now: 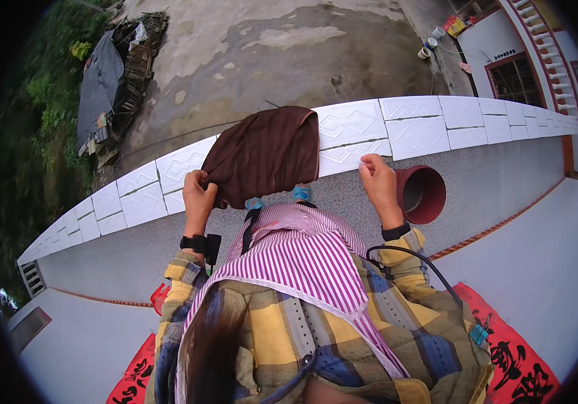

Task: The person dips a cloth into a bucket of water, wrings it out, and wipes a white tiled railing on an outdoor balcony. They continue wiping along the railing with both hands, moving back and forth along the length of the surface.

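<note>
A dark brown cloth (267,156) lies draped over the white-tiled parapet (417,137), its near edge hanging down on my side. At the cloth's near left corner, my left hand (199,195) is closed and pinches the fabric. My right hand (378,185) is raised to the right of the cloth, apart from it, over the near edge of the parapet. Its fingers are curled together, and whatever they may hold is too small to make out. A dark red bucket (421,195) stands on the floor just right of my right hand.
The grey speckled balcony floor (497,178) runs between the parapet and a white wall (538,262) with red paper banners (504,343). Beyond the parapet lies a wet concrete yard (269,54), with a tarp-covered pile (100,87) at left and several buckets (431,42) at right.
</note>
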Demonstrator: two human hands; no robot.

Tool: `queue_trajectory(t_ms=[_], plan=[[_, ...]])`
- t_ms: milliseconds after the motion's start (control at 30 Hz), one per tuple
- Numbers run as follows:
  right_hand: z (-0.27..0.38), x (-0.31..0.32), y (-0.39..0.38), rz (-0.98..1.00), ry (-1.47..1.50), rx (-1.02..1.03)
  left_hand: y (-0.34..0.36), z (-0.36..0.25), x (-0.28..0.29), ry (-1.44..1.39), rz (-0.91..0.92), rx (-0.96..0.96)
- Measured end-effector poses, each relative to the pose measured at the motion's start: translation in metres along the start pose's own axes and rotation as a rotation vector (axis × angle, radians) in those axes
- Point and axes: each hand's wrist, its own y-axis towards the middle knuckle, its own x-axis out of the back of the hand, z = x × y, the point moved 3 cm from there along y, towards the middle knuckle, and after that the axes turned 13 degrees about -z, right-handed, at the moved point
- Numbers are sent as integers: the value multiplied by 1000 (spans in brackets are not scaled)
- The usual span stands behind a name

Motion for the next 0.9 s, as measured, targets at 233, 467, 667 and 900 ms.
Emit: queue_trajectory(t_ms=[233,467,667,900], plan=[[-4,-21,-21,147,28,27,2,71,26,-8,-190,273],[69,-104,-57,309,-77,249,2,101,44,-77,-154,383],[85,-107,-55,290,-112,199,6,99,43,-97,-126,370],[42,-54,-25,97,-102,-46,9,84,45,-27,-108,249]])
